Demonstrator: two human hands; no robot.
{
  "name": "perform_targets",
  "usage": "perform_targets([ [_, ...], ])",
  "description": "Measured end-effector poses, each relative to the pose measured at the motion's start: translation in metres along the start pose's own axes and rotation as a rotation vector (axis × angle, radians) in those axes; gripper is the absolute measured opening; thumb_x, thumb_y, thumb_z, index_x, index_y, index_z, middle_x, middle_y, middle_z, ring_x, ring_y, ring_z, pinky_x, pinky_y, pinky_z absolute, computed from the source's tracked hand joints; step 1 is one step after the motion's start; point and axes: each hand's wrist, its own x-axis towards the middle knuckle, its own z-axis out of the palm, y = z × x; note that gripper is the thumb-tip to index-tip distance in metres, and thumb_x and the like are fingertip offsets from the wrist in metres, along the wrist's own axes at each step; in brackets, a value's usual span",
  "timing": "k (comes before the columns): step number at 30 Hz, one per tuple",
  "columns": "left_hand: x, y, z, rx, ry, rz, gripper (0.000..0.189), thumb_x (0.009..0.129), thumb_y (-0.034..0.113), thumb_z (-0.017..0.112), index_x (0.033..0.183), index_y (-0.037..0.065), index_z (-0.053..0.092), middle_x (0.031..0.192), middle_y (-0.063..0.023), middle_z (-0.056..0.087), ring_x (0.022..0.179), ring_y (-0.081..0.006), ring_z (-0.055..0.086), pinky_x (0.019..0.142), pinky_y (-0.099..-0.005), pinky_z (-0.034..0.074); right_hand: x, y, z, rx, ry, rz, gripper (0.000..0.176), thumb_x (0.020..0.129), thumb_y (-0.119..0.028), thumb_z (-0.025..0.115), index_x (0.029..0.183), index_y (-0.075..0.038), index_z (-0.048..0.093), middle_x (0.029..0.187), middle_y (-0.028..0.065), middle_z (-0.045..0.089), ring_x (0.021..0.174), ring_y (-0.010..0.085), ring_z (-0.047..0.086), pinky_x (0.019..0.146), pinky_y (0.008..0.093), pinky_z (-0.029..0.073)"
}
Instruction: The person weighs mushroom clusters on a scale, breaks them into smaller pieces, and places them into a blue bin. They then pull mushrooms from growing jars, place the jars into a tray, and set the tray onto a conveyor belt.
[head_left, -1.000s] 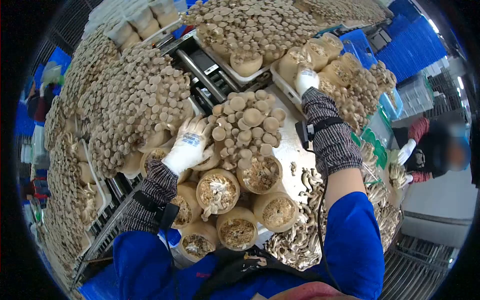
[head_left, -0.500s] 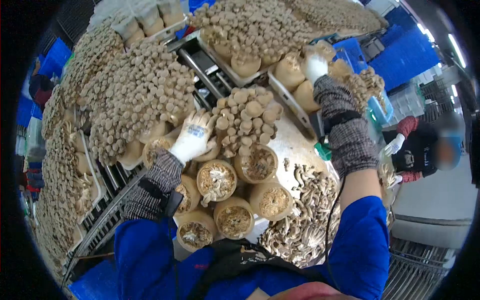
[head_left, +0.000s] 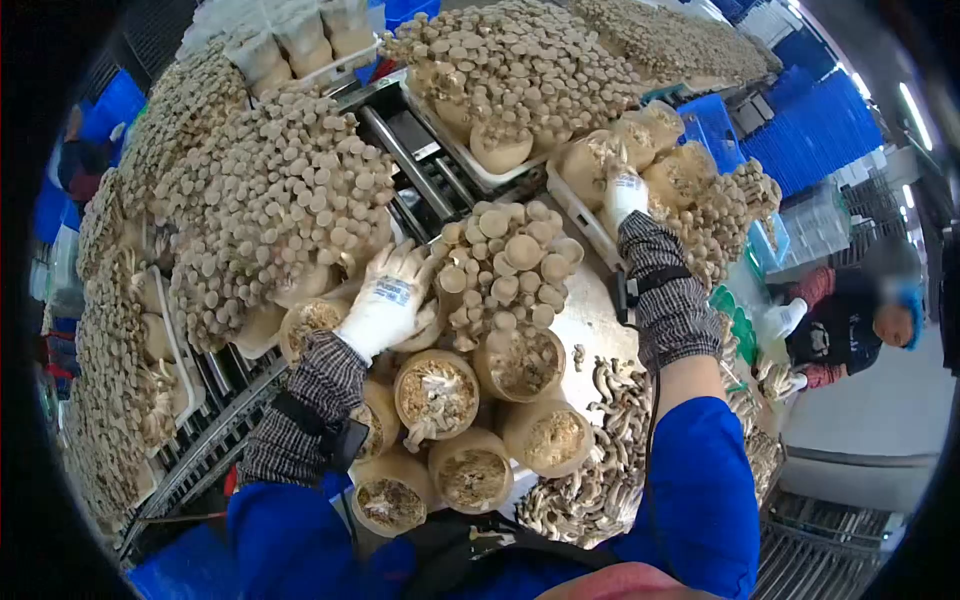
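My left hand (head_left: pixel 385 295), in a white glove, lies with its fingers stretched out beside a mushroom cluster (head_left: pixel 510 262) growing from a round substrate block (head_left: pixel 525 362). Its lower edge is close over the blocks beneath it. Farther forward on the right, my right hand (head_left: pixel 625 190), gloved too, rests its extended fingers against a bare block (head_left: pixel 585 168) in a white tray (head_left: pixel 585 222). Its palm side is hidden. Several cut blocks stand below my left hand, one with a pale stem remnant (head_left: pixel 432 390) on top.
Loose mushrooms (head_left: pixel 590 470) are heaped on the white surface at right. Dense mushroom clusters (head_left: pixel 270 200) cover trays on the left, alongside a roller conveyor (head_left: pixel 410 165). Blue crates (head_left: pixel 825 130) are stacked at back right. A co-worker (head_left: pixel 850 320) in gloves works at the right.
My right hand has moved down and slightly left, from blocks farther back to a nearer one in the tray. My left hand has stayed nearly in place beside the cluster.
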Motion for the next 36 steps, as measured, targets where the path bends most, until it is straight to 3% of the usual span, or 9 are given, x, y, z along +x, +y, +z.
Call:
perform_targets([
  [7, 0.003, -0.001, 0.006, 0.018, 0.012, 0.032, 0.075, 0.075, 0.036, 0.070, 0.136, -0.001, 0.047, 0.136, -0.0203, 0.046, 0.133, -0.0364, 0.038, 0.116, -0.0507, 0.023, -0.044, -0.001, -0.045, -0.060, -0.191, -0.018, 0.029, 0.084, -0.008, 0.053, 0.110, -0.001, 0.064, 0.105, 0.0218, 0.067, 0.096, 0.0353, 0.067, 0.082, 0.0446, 0.054],
  [9, 0.004, 0.003, -0.004, 0.029, -0.036, 0.009, 0.074, 0.079, 0.037, 0.066, 0.139, 0.000, 0.044, 0.137, -0.0183, 0.047, 0.134, -0.0354, 0.037, 0.114, -0.0495, 0.025, -0.036, 0.004, -0.035, -0.056, -0.136, 0.001, 0.022, 0.084, -0.008, 0.053, 0.097, -0.002, 0.069, 0.102, 0.0228, 0.068, 0.096, 0.0339, 0.068, 0.082, 0.0426, 0.055],
  [13, 0.000, -0.001, 0.011, 0.094, -0.001, 0.017, 0.072, 0.078, 0.037, 0.067, 0.137, 0.001, 0.047, 0.135, -0.0183, 0.047, 0.134, -0.0356, 0.037, 0.114, -0.0495, 0.025, -0.022, 0.006, -0.025, -0.249, -0.123, -0.123, 0.023, 0.083, -0.011, 0.056, 0.100, -0.001, 0.068, 0.101, 0.0227, 0.069, 0.093, 0.0322, 0.069, 0.080, 0.0420, 0.055],
  [21, 0.003, 0.001, 0.007, 0.095, 0.029, 0.028, 0.068, 0.080, 0.036, 0.065, 0.136, 0.001, 0.048, 0.134, -0.0191, 0.048, 0.133, -0.0358, 0.038, 0.114, -0.0493, 0.025, -0.012, 0.015, -0.054, -0.101, -0.293, -0.108, 0.023, 0.084, -0.021, 0.064, 0.100, -0.006, 0.068, 0.101, 0.0197, 0.068, 0.093, 0.0357, 0.067, 0.080, 0.0446, 0.053],
  [28, 0.003, 0.003, 0.002, 0.065, 0.019, -0.005, 0.070, 0.079, 0.035, 0.066, 0.137, 0.001, 0.047, 0.133, -0.0188, 0.049, 0.133, -0.0356, 0.038, 0.114, -0.0492, 0.025, -0.012, 0.041, -0.063, -0.120, -0.228, -0.241, 0.032, 0.086, -0.033, 0.065, 0.101, -0.005, 0.068, 0.095, 0.0200, 0.070, 0.089, 0.0336, 0.069, 0.078, 0.0440, 0.055],
  [30, 0.002, -0.003, 0.011, 0.101, 0.020, 0.008, 0.072, 0.078, 0.035, 0.067, 0.139, 0.001, 0.046, 0.133, -0.0190, 0.049, 0.134, -0.0355, 0.038, 0.113, -0.0491, 0.026, 0.000, 0.035, -0.095, -0.053, -0.107, -0.015, 0.028, 0.086, -0.023, 0.065, 0.108, -0.006, 0.066, 0.098, 0.0188, 0.068, 0.092, 0.0346, 0.067, 0.080, 0.0463, 0.052],
  [31, 0.002, -0.001, 0.008, 0.063, 0.030, 0.005, 0.072, 0.079, 0.035, 0.066, 0.138, 0.001, 0.046, 0.133, -0.0191, 0.049, 0.134, -0.0352, 0.038, 0.114, -0.0492, 0.026, 0.007, 0.045, -0.101, -0.268, 0.029, -0.122, 0.028, 0.086, -0.021, 0.065, 0.109, -0.007, 0.067, 0.099, 0.0180, 0.069, 0.089, 0.0338, 0.068, 0.078, 0.0453, 0.053],
  [32, 0.004, 0.000, 0.008, 0.069, 0.023, -0.002, 0.071, 0.079, 0.035, 0.066, 0.138, 0.001, 0.046, 0.134, -0.0194, 0.048, 0.134, -0.0351, 0.038, 0.114, -0.0493, 0.026, 0.042, 0.088, -0.079, 0.066, 0.063, -0.263, 0.038, 0.087, -0.038, 0.065, 0.098, -0.002, 0.067, 0.090, 0.0215, 0.069, 0.084, 0.0347, 0.068, 0.075, 0.0451, 0.055],
  [36, -0.001, -0.002, 0.014, 0.063, 0.036, -0.014, 0.067, 0.081, 0.034, 0.064, 0.137, 0.001, 0.047, 0.137, -0.0187, 0.047, 0.133, -0.0347, 0.039, 0.114, -0.0495, 0.026, 0.020, 0.045, -0.168, -0.060, 0.000, -0.400, 0.036, 0.080, -0.021, 0.067, 0.109, 0.000, 0.064, 0.093, 0.0209, 0.068, 0.083, 0.0348, 0.068, 0.073, 0.0440, 0.055],
])
